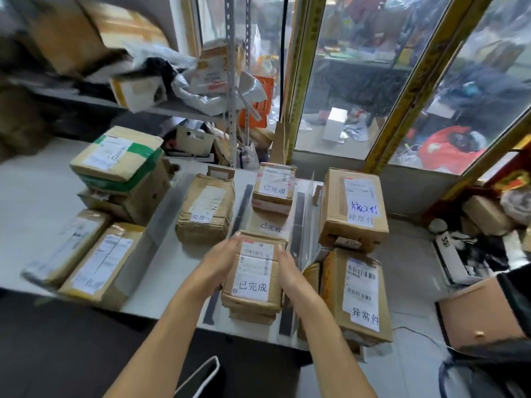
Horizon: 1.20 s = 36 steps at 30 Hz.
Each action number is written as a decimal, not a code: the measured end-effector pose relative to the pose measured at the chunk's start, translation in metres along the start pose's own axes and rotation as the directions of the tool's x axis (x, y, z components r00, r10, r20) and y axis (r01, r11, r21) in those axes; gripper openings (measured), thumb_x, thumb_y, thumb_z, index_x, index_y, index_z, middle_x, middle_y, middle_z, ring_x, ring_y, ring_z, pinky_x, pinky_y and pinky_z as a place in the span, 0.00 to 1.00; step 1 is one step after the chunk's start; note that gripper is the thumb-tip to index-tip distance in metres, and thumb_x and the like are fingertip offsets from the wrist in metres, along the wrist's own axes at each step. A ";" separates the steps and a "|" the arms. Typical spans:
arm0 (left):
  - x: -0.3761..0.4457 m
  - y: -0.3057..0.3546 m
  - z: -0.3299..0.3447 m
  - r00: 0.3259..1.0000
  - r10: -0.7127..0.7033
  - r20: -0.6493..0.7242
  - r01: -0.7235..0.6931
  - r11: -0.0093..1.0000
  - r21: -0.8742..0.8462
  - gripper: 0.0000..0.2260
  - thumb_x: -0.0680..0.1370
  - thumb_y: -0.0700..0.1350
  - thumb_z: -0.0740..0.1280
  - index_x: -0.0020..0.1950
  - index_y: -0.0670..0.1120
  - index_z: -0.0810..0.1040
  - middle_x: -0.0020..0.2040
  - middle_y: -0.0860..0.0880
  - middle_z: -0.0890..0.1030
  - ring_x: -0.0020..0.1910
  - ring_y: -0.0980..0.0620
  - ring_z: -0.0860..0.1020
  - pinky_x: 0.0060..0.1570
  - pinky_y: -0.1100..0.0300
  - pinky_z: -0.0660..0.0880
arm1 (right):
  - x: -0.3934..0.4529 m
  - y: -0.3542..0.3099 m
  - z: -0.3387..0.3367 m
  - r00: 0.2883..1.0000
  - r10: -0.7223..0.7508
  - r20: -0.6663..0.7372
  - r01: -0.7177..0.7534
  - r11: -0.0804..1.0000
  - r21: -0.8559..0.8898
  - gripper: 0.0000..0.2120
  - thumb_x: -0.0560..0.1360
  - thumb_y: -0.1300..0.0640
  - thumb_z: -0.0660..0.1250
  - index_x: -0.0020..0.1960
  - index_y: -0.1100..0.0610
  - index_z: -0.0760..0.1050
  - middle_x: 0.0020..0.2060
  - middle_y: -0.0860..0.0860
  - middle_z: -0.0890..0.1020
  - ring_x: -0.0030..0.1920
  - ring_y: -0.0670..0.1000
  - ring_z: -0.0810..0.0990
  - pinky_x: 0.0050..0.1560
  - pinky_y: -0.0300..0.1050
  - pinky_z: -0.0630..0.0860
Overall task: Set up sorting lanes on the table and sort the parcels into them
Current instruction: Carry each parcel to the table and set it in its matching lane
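A small cardboard parcel [254,275] with a white label sits on top of another box in the middle lane, near the table's front edge. My left hand [219,264] presses its left side with straight fingers and my right hand [287,268] presses its right side. Black tape strips [242,206] and clear upright dividers [306,222] mark the lanes on the white table [161,291]. Another labelled parcel stack [274,189] stands farther back in the same lane. A crumpled parcel [205,211] occupies the left lane. Two bigger boxes [355,208] [359,294] fill the right lane.
Several parcels [94,259] lie at the table's left end, with a stacked green-taped box [117,156] behind them. A metal shelf [184,110] holding bags and boxes stands behind the table. A glass wall [359,81] is on the right. Boxes and clutter [482,308] lie on the floor at right.
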<state>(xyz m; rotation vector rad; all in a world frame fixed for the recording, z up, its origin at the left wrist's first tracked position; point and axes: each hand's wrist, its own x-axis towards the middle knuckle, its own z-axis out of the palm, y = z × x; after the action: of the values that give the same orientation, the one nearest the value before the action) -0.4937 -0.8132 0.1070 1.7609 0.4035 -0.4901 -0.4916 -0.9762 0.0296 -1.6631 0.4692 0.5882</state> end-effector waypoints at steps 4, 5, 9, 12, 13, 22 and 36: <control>-0.016 -0.006 -0.007 0.996 0.044 -0.079 -0.049 0.997 -0.056 0.14 0.86 0.57 0.52 0.50 0.58 0.76 0.38 0.67 0.81 0.42 0.65 0.76 0.47 0.59 0.74 | -0.047 -0.028 0.011 0.978 -0.158 -0.139 0.121 0.962 -0.243 0.39 0.76 0.24 0.47 0.82 0.40 0.50 0.80 0.50 0.61 0.79 0.56 0.61 0.76 0.64 0.61; -0.019 -0.010 -0.012 0.993 0.061 -0.100 -0.071 0.993 -0.099 0.13 0.85 0.57 0.52 0.58 0.59 0.75 0.47 0.65 0.80 0.50 0.61 0.77 0.56 0.54 0.74 | -0.053 -0.031 0.015 0.956 -0.240 -0.172 0.176 0.931 -0.321 0.35 0.80 0.30 0.49 0.82 0.42 0.48 0.81 0.51 0.58 0.79 0.56 0.59 0.77 0.63 0.60; -0.034 -0.028 -0.052 0.937 0.216 -0.275 -0.249 0.964 -0.092 0.25 0.80 0.66 0.55 0.75 0.58 0.68 0.69 0.61 0.71 0.73 0.56 0.67 0.73 0.46 0.65 | -0.064 -0.051 0.047 0.848 -0.514 -0.126 0.364 0.740 -0.566 0.32 0.83 0.36 0.53 0.83 0.43 0.47 0.81 0.50 0.52 0.81 0.54 0.48 0.79 0.61 0.48; -0.044 -0.040 -0.102 0.810 0.344 -0.475 -0.330 0.937 0.115 0.28 0.79 0.67 0.54 0.77 0.60 0.65 0.78 0.58 0.64 0.77 0.59 0.59 0.76 0.52 0.57 | -0.062 -0.078 0.095 0.833 -0.547 0.081 0.448 0.583 -0.678 0.33 0.83 0.35 0.51 0.82 0.41 0.40 0.83 0.50 0.40 0.81 0.52 0.34 0.78 0.56 0.36; -0.048 -0.047 -0.120 0.768 0.363 -0.527 -0.312 0.931 0.188 0.27 0.80 0.67 0.54 0.78 0.60 0.63 0.80 0.57 0.59 0.79 0.59 0.54 0.76 0.55 0.54 | -0.061 -0.087 0.114 0.824 -0.545 0.152 0.476 0.522 -0.707 0.34 0.83 0.35 0.50 0.82 0.41 0.38 0.82 0.51 0.37 0.81 0.53 0.31 0.78 0.55 0.34; -0.097 -0.144 -0.344 0.430 0.287 -0.856 -0.016 0.950 0.311 0.36 0.74 0.73 0.46 0.81 0.63 0.50 0.78 0.67 0.36 0.76 0.64 0.33 0.77 0.40 0.42 | -0.046 -0.146 0.363 0.714 -0.504 0.485 0.655 0.239 -0.716 0.37 0.81 0.30 0.46 0.82 0.43 0.35 0.81 0.52 0.32 0.79 0.55 0.26 0.78 0.60 0.30; -0.135 -0.243 -0.608 0.180 0.084 -0.980 0.098 0.990 0.103 0.39 0.71 0.73 0.46 0.81 0.60 0.53 0.81 0.60 0.42 0.80 0.57 0.39 0.78 0.51 0.41 | -0.040 -0.191 0.697 0.561 -0.442 0.700 0.800 0.074 -0.595 0.38 0.80 0.30 0.46 0.82 0.44 0.34 0.81 0.53 0.33 0.80 0.57 0.29 0.78 0.57 0.32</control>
<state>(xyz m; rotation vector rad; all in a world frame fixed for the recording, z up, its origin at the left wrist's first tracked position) -0.6640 -0.1665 0.1040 2.0182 1.3380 0.8243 -0.4901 -0.2573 0.1181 -2.4479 -1.1355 0.4042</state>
